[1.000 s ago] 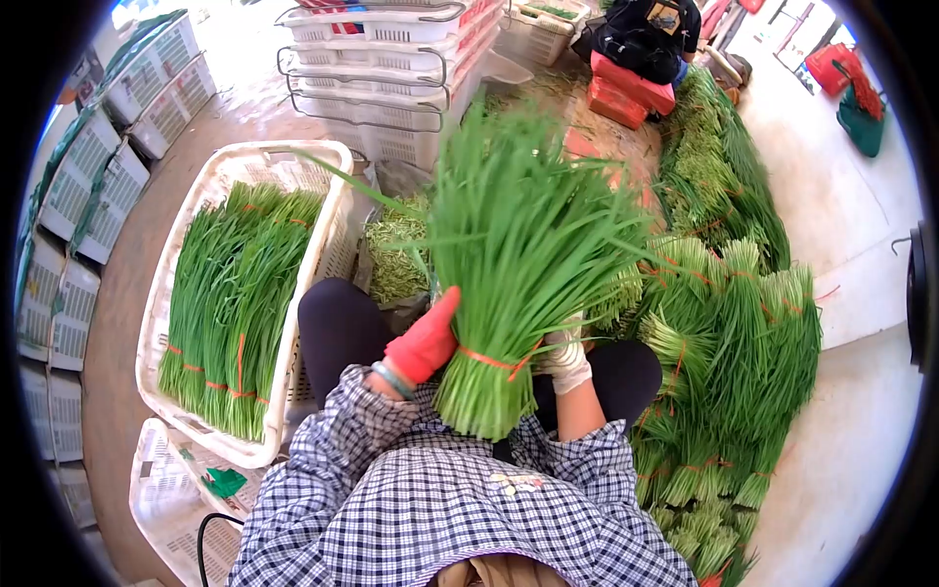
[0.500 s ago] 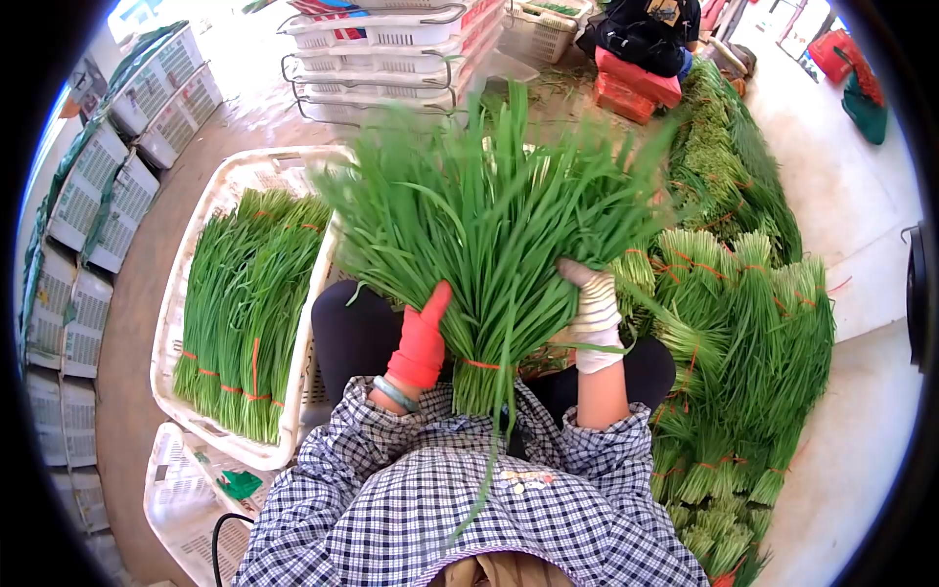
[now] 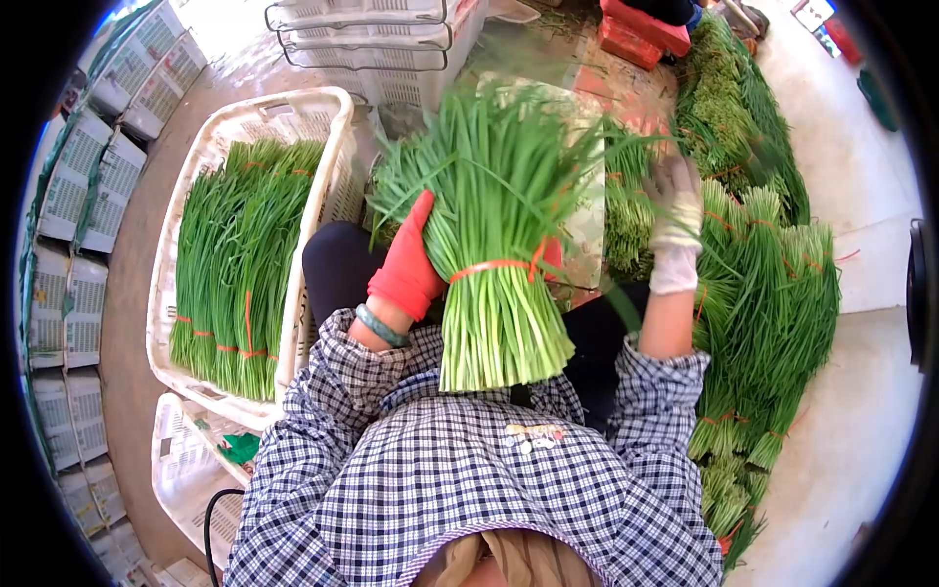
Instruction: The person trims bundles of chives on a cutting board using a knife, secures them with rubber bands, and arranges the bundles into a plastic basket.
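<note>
My left hand [image 3: 409,262], in a red glove with a bangle at the wrist, is closed round a thick bunch of garlic chives [image 3: 504,328]. A red tie circles the bunch, whose pale cut ends point towards me and whose green leaves fan away. My right hand [image 3: 675,220], in a pale glove with dark fingertips, is apart from the bunch on its right. Motion smears its fingers, and loose green blades blur close by. I cannot make out whether it holds any.
On the left, a white plastic basket [image 3: 284,409] holds tied chive bunches [image 3: 245,264]. More bunches [image 3: 768,333] are heaped on the right. Stacked white crates [image 3: 377,64] stand ahead, with a red box [image 3: 631,44] farther right. Grey-white crates [image 3: 78,333] line the left side.
The bunch has tipped so its cut ends face up towards me. My right hand has left the leaves and moved right and up. The view has shifted slightly downward.
</note>
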The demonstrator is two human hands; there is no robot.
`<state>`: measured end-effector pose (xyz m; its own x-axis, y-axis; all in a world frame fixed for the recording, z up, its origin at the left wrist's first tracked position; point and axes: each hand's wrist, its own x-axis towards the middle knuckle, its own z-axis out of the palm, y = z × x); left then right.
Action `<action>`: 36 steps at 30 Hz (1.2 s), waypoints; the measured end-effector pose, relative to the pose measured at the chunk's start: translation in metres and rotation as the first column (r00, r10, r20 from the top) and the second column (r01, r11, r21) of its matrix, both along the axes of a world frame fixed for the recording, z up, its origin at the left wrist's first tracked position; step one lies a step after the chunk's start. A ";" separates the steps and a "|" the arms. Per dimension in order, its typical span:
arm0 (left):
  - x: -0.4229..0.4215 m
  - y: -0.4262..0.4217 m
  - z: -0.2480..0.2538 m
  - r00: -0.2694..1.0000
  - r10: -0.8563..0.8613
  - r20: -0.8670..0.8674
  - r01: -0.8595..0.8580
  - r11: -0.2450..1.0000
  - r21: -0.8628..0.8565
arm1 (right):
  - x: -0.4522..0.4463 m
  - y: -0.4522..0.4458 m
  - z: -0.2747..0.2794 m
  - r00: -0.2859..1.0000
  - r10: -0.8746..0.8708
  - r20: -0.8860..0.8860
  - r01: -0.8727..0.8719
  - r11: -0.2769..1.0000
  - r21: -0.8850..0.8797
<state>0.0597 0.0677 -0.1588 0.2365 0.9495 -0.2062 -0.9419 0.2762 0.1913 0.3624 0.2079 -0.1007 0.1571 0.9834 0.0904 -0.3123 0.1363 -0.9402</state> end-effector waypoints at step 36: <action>-0.014 -0.017 0.099 0.616 0.588 -0.524 -0.276 0.784 0.556 | -0.178 -0.074 0.140 0.684 -0.390 0.616 -0.454 0.433 0.778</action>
<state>0.0453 0.0507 -0.0601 -0.2684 0.9244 0.2711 -0.5152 -0.3755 0.7704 0.1844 0.1338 0.0392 -0.3909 0.2914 0.8731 0.2611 0.9447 -0.1984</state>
